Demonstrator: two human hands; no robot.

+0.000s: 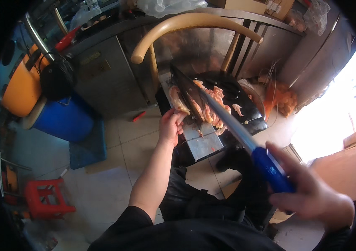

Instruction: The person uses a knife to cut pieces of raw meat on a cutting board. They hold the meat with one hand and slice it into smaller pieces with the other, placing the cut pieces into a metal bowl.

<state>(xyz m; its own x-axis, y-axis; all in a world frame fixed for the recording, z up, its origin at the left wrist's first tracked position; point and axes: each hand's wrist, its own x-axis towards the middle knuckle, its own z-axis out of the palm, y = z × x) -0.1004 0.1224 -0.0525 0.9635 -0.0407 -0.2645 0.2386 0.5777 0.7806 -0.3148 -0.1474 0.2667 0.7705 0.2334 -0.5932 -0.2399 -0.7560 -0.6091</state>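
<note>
My left hand (171, 125) pinches the near end of a long piece of raw poultry (176, 99). That piece lies along the left side of the dark blade (185, 89) of a hinged lever chopper. My right hand (312, 194), slightly blurred, is around the chopper's blue handle (270, 171), which is raised towards me at the lower right. Beneath the blade is a metal base plate (204, 142) with small meat scraps on it. Cut pieces of raw poultry (217, 97) are heaped to the right of the blade, partly hidden by the steel handle bar (228, 120).
The chopper sits on a black-covered chair with a curved wooden backrest (196, 20). A blue bucket (65, 119) and a red plastic stool (47, 199) stand left. An orange net bag (284, 97) lies right, behind a basin (254, 94). A red object (139, 116) lies on the floor.
</note>
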